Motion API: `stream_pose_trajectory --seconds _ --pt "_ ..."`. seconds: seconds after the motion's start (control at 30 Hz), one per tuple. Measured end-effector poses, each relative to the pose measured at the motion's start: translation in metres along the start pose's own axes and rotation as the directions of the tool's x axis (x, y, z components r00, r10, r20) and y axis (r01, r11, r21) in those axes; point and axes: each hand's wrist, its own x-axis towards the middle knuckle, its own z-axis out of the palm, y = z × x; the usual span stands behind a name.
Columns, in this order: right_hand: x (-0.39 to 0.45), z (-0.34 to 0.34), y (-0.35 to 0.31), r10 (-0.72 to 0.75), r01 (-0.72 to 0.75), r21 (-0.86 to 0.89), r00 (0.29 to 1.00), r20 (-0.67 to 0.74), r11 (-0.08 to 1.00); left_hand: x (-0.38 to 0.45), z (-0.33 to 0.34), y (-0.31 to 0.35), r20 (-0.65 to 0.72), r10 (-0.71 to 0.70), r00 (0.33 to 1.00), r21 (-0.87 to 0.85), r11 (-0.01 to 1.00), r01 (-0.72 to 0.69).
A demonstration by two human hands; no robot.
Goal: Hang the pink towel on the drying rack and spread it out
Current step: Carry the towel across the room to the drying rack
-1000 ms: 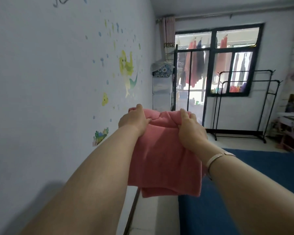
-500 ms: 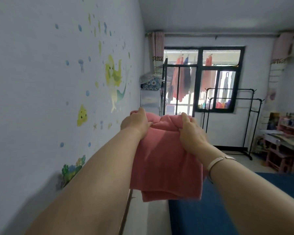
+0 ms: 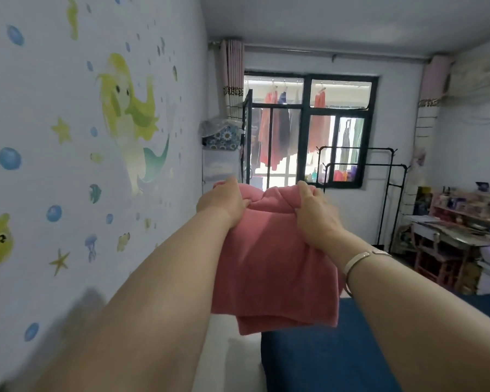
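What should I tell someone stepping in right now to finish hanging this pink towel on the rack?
Left hand: gripping the top edge of the pink towel.
Right hand: gripping the same top edge, apart from the left.
The towel is folded and hangs in front of the person, off the floor.
The black drying rack stands bare by the far wall under the window, across the room.
Done: towel picked up with both hands.
Left: walk to the rack, drape the towel over a bar, spread it flat.
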Motion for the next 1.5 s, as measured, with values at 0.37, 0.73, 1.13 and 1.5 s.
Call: stream_pose_trajectory --seconds 0.37,0.73,1.13,1.5 --pt "0.174 0.117 0.040 0.124 -0.127 -0.105 0.992 -0.039 0.986 0.210 0.097 -0.025 0.020 0.113 0.993 -0.072 0.991 -0.111" --pt "0.315 0.265 0.117 0.173 -0.178 -0.176 0.984 -0.041 0.968 0.392 0.235 -0.049 0.085 0.177 0.980 -0.026 0.984 -0.176" --pt "0.531 0.385 0.196 0.180 -0.187 -0.214 0.982 -0.050 0.959 0.642 0.354 -0.047 0.109 0.254 0.961 -0.021 0.967 -0.253" --pt "0.678 0.483 0.278 0.350 -0.392 -0.355 0.919 -0.180 0.849 0.847 0.493 -0.021 0.153 0.499 0.853 -0.176 0.863 -0.473"
